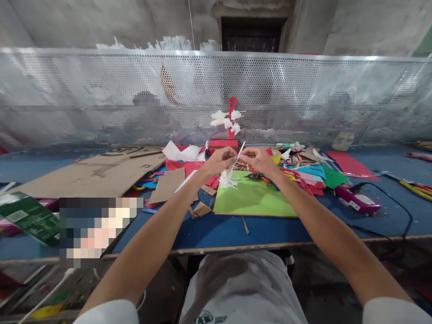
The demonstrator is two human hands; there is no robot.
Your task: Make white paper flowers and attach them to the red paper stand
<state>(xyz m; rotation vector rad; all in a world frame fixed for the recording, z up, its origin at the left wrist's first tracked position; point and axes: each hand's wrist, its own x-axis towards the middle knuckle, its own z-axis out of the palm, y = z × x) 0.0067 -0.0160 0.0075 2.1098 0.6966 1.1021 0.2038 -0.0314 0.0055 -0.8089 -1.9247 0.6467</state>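
My left hand [221,160] and my right hand [258,158] meet above the table, both pinching a thin strip of white cut paper [232,168] that hangs down between them. Its frayed lower end reaches a light green sheet [256,200] lying on the blue table [236,231]. Behind my hands stands a red paper model [228,135] with white paper flowers on a red base.
A large brown cardboard sheet [97,173] lies at the left, with smaller cardboard pieces [168,185] beside it. Coloured paper scraps [317,177] pile up at the right. A pink glue gun [357,201] with a black cable lies at the right. A perforated metal screen [303,99] closes the back.
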